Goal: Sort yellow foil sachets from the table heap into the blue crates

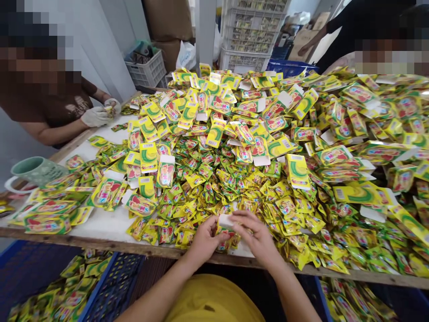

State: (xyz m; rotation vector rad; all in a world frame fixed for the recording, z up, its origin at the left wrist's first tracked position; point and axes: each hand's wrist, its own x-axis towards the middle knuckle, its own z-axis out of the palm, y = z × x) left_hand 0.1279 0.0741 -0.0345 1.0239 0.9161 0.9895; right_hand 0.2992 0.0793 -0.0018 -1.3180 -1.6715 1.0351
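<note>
Close to the table's front edge, a small yellow-and-green carton (pixel 225 220) with a white end flap is between my two hands. My left hand (pixel 205 241) is closed around its left side, thumb across the front. The thumb and fingers of my right hand (pixel 257 235) pinch at the flap end from the right. What is inside the carton cannot be seen. All around my hands lie small yellow-green sachets (pixel 281 205) in a loose heap. Behind them is a pile of similar cartons (pixel 217 105), many with white flaps sticking out.
At the left a co-worker's gloved hands (pixel 100 114) hold a small item. A green mug (pixel 36 170) stands near the left edge. Blue crates (pixel 100 286) with packets sit below the wooden table edge (pixel 110 245). White crates (pixel 251 33) are stacked behind; another person stands back right.
</note>
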